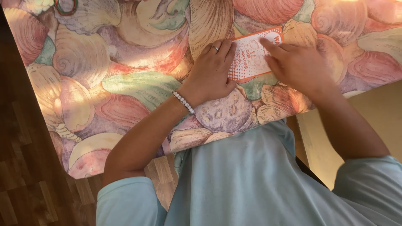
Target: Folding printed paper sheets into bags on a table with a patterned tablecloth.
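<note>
An orange and white printed card (251,56) lies flat on a table covered by a cloth with a large seashell pattern (125,62). My left hand (213,71), with a ring and a bead bracelet at the wrist, rests on the card's left end, fingers pressing it down. My right hand (295,62) lies over the card's right end, a fingertip touching its top right corner. Neither hand lifts the card off the cloth.
Coloured rubber bands (65,6) lie near the cloth's top left. The table's edge (125,165) runs close to my body, with dark wooden floor (25,167) to the left and a pale surface (368,113) at the right.
</note>
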